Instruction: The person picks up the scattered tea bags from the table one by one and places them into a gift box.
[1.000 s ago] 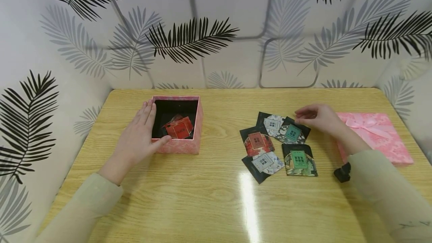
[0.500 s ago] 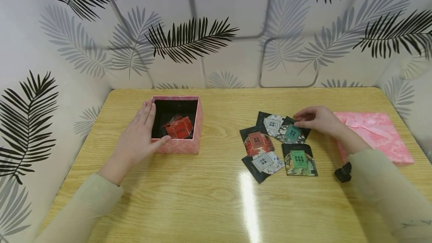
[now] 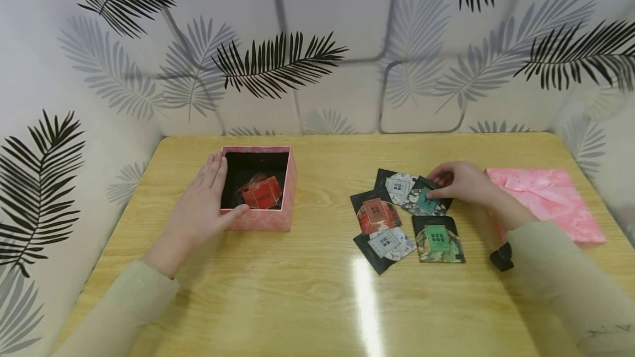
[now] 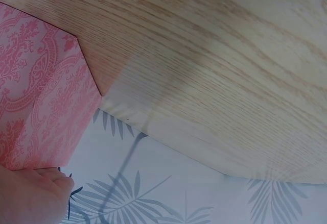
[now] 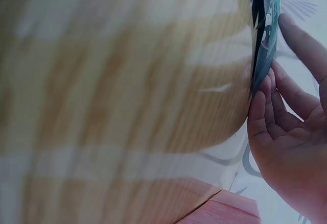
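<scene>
Since a moment ago the right hand [image 3: 463, 183] has slid left and down onto the teal-labelled sachet [image 3: 425, 200], fingertips now pinching its far edge among the sachets spread on the counter [image 3: 317, 291]; the left hand [image 3: 200, 211] has stayed flat, fingers straight, against the open pink box [image 3: 285, 219]. Inside that box lies a red sachet [image 3: 262, 193]; the pink lid [image 3: 545, 200] rests just right of the right hand.

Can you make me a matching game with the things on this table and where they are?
Things:
1. open pink box
2. pink lid with bow
3. teal-label packet
4. red packet

Places:
A. inside the box
B. under the right hand's fingers
C. far right of the table
D. beside the left hand

Pairs: 1-D, 2-C, 3-B, 4-A
</scene>
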A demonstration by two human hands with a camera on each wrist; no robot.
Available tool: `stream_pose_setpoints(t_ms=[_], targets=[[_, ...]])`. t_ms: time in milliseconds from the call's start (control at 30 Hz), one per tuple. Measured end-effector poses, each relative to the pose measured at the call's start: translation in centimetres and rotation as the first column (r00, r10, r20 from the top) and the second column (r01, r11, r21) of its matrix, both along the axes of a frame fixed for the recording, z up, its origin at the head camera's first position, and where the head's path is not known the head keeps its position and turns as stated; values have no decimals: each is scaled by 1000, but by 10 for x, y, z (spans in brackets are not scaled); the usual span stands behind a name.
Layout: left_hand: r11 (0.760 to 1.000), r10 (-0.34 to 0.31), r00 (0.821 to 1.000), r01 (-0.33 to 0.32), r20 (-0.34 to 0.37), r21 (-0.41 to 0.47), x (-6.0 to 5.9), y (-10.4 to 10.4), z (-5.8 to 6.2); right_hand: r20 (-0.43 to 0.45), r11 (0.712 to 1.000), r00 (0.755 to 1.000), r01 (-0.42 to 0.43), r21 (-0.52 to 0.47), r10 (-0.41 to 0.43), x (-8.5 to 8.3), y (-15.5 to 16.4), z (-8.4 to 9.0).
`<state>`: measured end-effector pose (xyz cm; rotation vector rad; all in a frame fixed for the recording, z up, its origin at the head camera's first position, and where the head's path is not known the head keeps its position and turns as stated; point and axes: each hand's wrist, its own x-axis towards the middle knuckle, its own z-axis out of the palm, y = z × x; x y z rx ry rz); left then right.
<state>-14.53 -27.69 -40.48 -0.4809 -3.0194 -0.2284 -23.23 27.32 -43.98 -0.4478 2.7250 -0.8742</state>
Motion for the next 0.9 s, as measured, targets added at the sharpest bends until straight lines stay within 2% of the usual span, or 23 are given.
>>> stream_pose_setpoints(t_ms=[533, 900], targets=[[1000, -6, 1000, 6, -5, -5, 2, -2, 1, -27, 998, 998, 52, -34, -53, 0, -1, -1], [1000, 7, 1000, -7, -3, -6, 4, 1, 1, -31, 996, 997, 72, -48, -73, -8, 3, 24]])
